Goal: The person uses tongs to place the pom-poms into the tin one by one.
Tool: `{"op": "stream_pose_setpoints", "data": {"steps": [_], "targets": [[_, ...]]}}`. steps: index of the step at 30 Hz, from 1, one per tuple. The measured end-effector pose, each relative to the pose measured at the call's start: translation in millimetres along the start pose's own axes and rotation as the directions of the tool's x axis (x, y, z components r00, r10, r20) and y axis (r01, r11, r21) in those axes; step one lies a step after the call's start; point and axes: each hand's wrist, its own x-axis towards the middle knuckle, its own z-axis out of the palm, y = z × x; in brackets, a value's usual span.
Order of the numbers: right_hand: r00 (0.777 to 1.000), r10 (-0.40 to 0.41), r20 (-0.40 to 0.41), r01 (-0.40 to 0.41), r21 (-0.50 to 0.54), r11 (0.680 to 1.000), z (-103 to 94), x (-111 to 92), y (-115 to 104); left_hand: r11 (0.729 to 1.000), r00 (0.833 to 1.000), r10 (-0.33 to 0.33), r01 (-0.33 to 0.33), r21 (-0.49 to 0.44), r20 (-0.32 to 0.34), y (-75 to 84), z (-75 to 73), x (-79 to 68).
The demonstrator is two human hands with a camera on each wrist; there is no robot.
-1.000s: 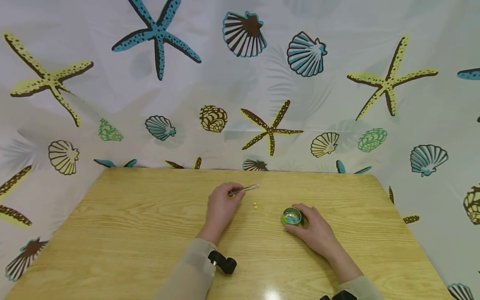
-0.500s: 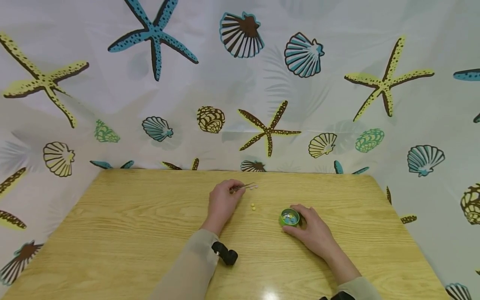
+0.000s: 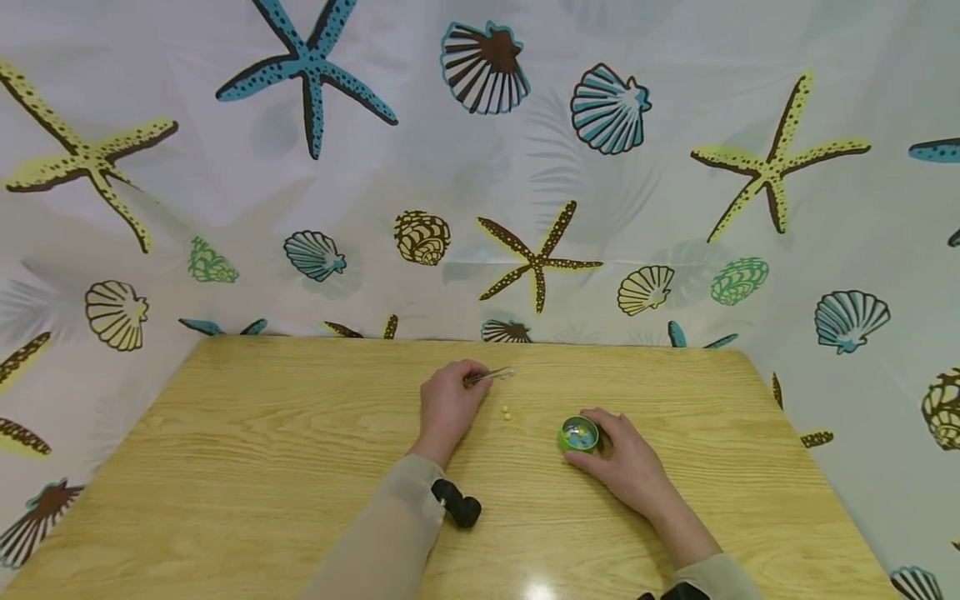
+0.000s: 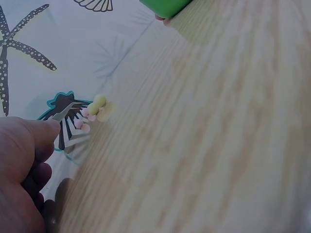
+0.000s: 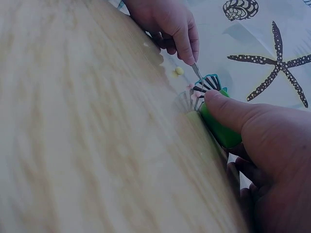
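Observation:
My left hand (image 3: 450, 408) pinches a pair of metal tweezers (image 3: 495, 376) between thumb and fingers, toward the back of the table. The tweezer tips point right, close to small pale pink beads (image 4: 83, 126). A couple of yellow beads (image 3: 506, 413) lie on the wood just nearer to me; in the left wrist view they overlap the area by the tips. My right hand (image 3: 630, 471) grips a small round green container (image 3: 565, 445) from its right side, thumb in front and fingers behind. Blue and yellow pieces show inside it.
The light wood table (image 3: 262, 467) reaches back to a hanging cloth (image 3: 450, 175) printed with starfish and shells. A black wrist mount (image 3: 457, 504) sits on the left sleeve, and another shows partly on the right at the bottom edge.
My left hand has shifted slightly forward and right over the table, bringing the tweezer tips among the pink beads. The right hand and green container have stayed in place.

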Motion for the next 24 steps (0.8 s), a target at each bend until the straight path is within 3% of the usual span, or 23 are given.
{"op": "stream_pose_setpoints", "data": {"steps": [14, 24], "targets": [[1.000, -0.003, -0.005, 0.003, -0.003, 1.000, 0.7, -0.2, -0.6, 0.996, 0.999, -0.048, 0.048, 0.078, 0.002, 2.5, 6.4, 0.6], [1.000, 0.011, 0.003, -0.011, -0.009, 1.000, 0.5, -0.5, -1.1, 0.997, 0.998, -0.067, 0.067, 0.046, -0.007, 4.9, 5.4, -1.7]]}}
